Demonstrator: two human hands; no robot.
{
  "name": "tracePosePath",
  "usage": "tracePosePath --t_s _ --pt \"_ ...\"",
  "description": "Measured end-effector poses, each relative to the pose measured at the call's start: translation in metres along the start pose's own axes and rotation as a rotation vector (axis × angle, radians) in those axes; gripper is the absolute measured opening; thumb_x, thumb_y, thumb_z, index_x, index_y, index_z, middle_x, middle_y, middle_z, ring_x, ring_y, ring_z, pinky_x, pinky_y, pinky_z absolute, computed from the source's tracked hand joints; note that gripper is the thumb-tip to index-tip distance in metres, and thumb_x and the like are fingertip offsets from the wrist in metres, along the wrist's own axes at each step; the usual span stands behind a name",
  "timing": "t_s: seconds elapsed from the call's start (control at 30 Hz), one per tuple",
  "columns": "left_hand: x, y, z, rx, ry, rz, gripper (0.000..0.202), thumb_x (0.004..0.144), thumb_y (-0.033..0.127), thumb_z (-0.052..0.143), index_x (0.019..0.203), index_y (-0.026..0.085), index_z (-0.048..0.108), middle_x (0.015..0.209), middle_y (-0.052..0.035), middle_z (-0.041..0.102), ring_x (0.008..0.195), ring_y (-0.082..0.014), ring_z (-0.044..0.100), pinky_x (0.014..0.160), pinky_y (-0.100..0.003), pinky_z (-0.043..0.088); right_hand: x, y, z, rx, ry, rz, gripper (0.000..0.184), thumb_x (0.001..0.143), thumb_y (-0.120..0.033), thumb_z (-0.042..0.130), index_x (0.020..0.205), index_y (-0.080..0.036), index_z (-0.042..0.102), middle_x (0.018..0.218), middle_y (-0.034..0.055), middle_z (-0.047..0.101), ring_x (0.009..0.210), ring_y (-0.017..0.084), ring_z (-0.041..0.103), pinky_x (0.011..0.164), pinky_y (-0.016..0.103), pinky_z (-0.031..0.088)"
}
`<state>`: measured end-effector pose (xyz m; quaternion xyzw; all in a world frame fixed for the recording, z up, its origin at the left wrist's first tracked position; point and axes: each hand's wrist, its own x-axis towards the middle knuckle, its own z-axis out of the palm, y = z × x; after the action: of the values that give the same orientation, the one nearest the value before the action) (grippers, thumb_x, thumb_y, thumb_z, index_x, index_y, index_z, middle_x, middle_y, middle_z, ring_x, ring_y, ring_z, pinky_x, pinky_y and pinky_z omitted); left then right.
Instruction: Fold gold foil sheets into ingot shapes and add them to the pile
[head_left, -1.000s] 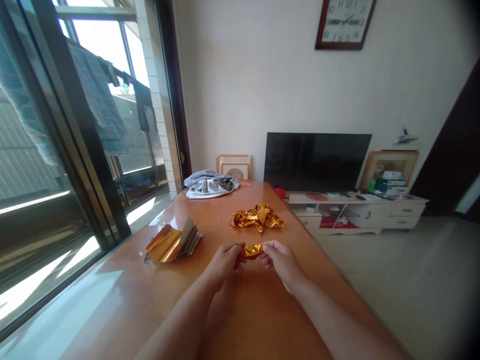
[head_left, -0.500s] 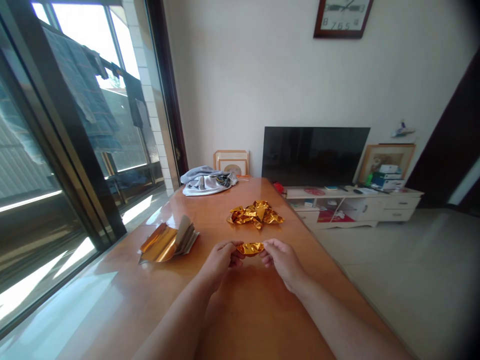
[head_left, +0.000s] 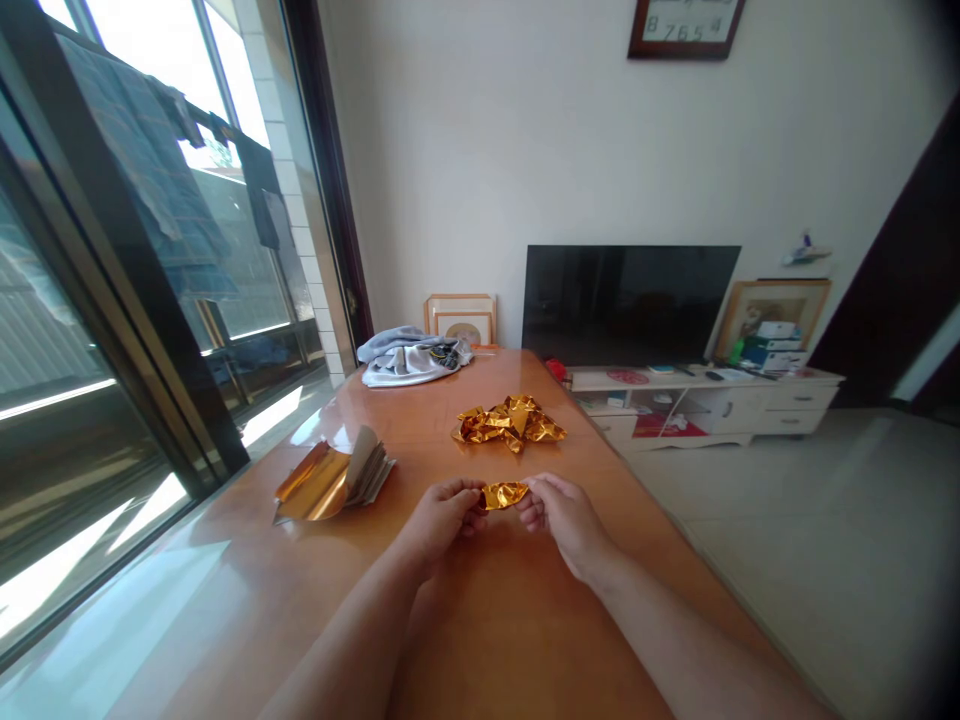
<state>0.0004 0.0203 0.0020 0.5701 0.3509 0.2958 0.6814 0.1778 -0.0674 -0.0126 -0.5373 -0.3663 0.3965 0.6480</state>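
The head view looks down a long table at 2 bare forearms. The low white TV cabinet [head_left: 701, 405] on the right has an open compartment holding red-printed papers and small white items, and 1 red object [head_left: 556, 370] sits near its end. The glossy orange-brown wooden table [head_left: 517, 640] runs away from the person. The left hand [head_left: 439, 520] and right hand [head_left: 566, 520] hover just above it, close together, and the fingers [head_left: 469, 497] of each pinch 1 end of a small creased piece of gold foil [head_left: 504, 495], which spans the narrow gap between them. Neither hand is open; both are curled around the foil's ends.

Just beyond the hands lies a crumpled heap of shiny gold foil [head_left: 508, 423]. To its left, well apart from it, sits a thin pad of gold foil sheets [head_left: 330, 480], its top sheet curled and its paper-like pages fanned upward. At the table's far end lies a bundled grey-and-white garment [head_left: 412, 358], with a pale wooden picture frame [head_left: 459, 318] behind it.

Beyond stand a black flat-screen TV [head_left: 630, 305] and a wooden-framed picture [head_left: 772, 315]. A dark-framed wall clock [head_left: 682, 30] hangs above. On the left, dark cloths [head_left: 142, 130] hang outside a glass balcony door [head_left: 150, 300].
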Motion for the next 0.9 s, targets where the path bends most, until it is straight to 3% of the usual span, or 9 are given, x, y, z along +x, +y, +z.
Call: tracePosePath --t_s 0.27,0.57,0.9 --pt "-0.0033 0.0033 0.0013 -0.098 -0.016 -0.004 0.028 0.085 0.025 0.065 0.111 0.013 0.067 0.083 -0.0070 0.070 0.063 -0.0125 0.066 0.061 -0.023 0.049 -0.0003 -0.0004 -0.0045 0.192 -0.054 0.109 0.028 0.084 -0.044 0.071 0.083 -0.017 0.063 0.071 0.0032 0.067 0.057 0.010 0.056 0.051 0.020 0.041" --pt "-0.0049 0.0050 0.0040 -0.085 -0.030 0.017 0.032 0.088 0.036 0.068 0.111 0.013 0.068 0.086 -0.0079 0.072 0.067 -0.0129 0.068 0.064 -0.023 0.050 -0.0018 0.0032 -0.0012 0.089 -0.062 0.100 0.037 0.086 -0.055 0.069 0.091 -0.019 0.063 0.072 0.0020 0.067 0.056 0.011 0.056 0.051 0.021 0.041" --pt "-0.0042 0.0065 0.0045 -0.061 -0.012 0.018 0.037 0.091 0.037 0.062 0.118 0.011 0.066 0.083 -0.0102 0.072 0.067 -0.0150 0.069 0.066 -0.026 0.052 -0.0007 0.0050 -0.0011 0.022 -0.046 0.092 0.037 0.085 -0.055 0.069 0.088 -0.019 0.064 0.070 0.0021 0.067 0.056 0.011 0.056 0.050 0.021 0.042"
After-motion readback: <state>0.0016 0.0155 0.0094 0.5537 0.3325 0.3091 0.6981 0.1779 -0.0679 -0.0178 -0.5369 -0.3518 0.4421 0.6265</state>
